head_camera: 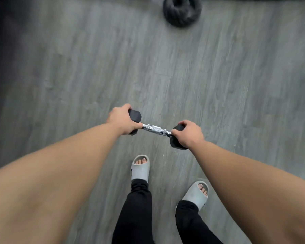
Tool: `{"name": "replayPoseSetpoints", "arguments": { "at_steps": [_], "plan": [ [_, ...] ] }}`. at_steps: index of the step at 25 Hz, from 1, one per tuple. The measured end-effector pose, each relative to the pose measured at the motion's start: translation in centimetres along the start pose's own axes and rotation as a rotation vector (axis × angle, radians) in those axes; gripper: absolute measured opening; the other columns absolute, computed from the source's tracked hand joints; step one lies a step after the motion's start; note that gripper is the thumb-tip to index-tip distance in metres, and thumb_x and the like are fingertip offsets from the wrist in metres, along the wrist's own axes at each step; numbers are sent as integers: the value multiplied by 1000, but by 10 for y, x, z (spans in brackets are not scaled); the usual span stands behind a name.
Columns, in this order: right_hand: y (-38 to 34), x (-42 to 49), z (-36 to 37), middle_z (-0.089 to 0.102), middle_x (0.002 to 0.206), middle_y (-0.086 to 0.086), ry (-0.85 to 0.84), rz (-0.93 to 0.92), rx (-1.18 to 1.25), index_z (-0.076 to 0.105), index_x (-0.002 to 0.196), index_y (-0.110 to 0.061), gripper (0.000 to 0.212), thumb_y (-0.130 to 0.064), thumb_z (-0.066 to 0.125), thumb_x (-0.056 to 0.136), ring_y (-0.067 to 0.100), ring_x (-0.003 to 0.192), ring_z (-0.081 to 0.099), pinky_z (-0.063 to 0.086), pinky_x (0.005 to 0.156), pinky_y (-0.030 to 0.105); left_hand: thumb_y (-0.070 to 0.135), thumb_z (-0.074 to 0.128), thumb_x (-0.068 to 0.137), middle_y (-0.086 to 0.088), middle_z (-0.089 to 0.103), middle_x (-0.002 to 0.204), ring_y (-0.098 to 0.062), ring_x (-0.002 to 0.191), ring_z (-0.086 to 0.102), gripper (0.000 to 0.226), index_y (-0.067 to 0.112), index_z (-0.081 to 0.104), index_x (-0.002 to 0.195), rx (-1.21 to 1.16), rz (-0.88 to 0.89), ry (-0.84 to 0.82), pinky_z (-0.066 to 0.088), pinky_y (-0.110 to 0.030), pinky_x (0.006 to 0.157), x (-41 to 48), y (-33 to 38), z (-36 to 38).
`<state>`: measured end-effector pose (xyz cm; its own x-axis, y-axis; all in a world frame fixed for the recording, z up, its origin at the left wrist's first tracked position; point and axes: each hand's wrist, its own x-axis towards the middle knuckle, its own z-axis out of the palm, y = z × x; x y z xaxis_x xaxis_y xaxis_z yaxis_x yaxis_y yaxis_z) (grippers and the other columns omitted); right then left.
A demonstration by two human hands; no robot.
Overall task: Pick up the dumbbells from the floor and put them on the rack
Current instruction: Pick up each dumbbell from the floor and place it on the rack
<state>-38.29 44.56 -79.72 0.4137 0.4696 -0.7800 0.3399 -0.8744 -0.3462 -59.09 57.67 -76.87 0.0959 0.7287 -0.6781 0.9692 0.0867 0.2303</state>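
Note:
One dumbbell [156, 129], with black hexagonal heads and a chrome knurled handle, hangs level above the grey wood-look floor in front of me. My left hand [122, 121] wraps over its left head. My right hand [189, 133] clasps its right head from above. The bare handle shows between the two hands. No rack is in view.
A dark coiled rope-like ring [182, 11] lies on the floor at the top centre, blurred. Dark shapes run along the top right edge and the left edge. My feet in grey slides [140, 169] and black trousers stand just below the dumbbell.

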Motion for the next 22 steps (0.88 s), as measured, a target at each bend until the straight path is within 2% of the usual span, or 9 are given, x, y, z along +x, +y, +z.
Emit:
{"name": "replayPoseSetpoints", "arguments": {
  "at_steps": [5, 9, 12, 16, 19, 22],
  "plan": [
    [-126, -107, -54, 64, 129, 3, 7, -207, -4, 65, 129, -24, 46, -38, 72, 86, 18, 96, 50, 43, 79, 29, 51, 88, 59, 1, 65, 96, -26, 85, 66, 60, 30, 59, 107, -59, -20, 183, 59, -38, 73, -84, -13, -159],
    [-230, -195, -82, 66, 130, 0, 44, -389, -28, 66, 131, -24, 48, -36, 74, 85, 20, 116, 59, 41, 81, 26, 53, 86, 56, 3, 65, 90, -24, 81, 67, 58, 32, 58, 101, -156, -41, 352, 61, -39, 71, -155, -42, -270],
    [-297, -251, -84, 67, 130, 0, 87, -482, -55, 68, 130, -23, 48, -35, 76, 84, 21, 119, 60, 41, 82, 25, 50, 86, 57, 5, 66, 91, -23, 81, 67, 60, 32, 58, 106, -226, -40, 420, 61, -38, 70, -195, -72, -336],
    [-389, -318, -51, 67, 129, 2, 79, -555, -21, 69, 128, -22, 48, -34, 78, 83, 22, 114, 61, 40, 83, 24, 51, 82, 61, 3, 66, 96, -25, 86, 64, 64, 32, 56, 116, -160, -52, 511, 57, -35, 70, -234, -134, -435],
    [-450, -350, -6, 68, 125, 1, 48, -601, 8, 69, 126, -24, 47, -35, 79, 81, 17, 98, 55, 41, 82, 25, 51, 79, 61, 3, 66, 95, -24, 84, 65, 61, 29, 54, 112, -103, -64, 549, 59, -37, 69, -257, -189, -496],
    [-505, -378, 45, 69, 120, 0, -15, -641, 22, 70, 124, -25, 47, -36, 80, 79, 16, 95, 55, 43, 82, 27, 54, 78, 60, 2, 65, 95, -24, 83, 64, 60, 26, 54, 107, -65, -125, 560, 60, -39, 70, -273, -248, -542]
  ]
}}
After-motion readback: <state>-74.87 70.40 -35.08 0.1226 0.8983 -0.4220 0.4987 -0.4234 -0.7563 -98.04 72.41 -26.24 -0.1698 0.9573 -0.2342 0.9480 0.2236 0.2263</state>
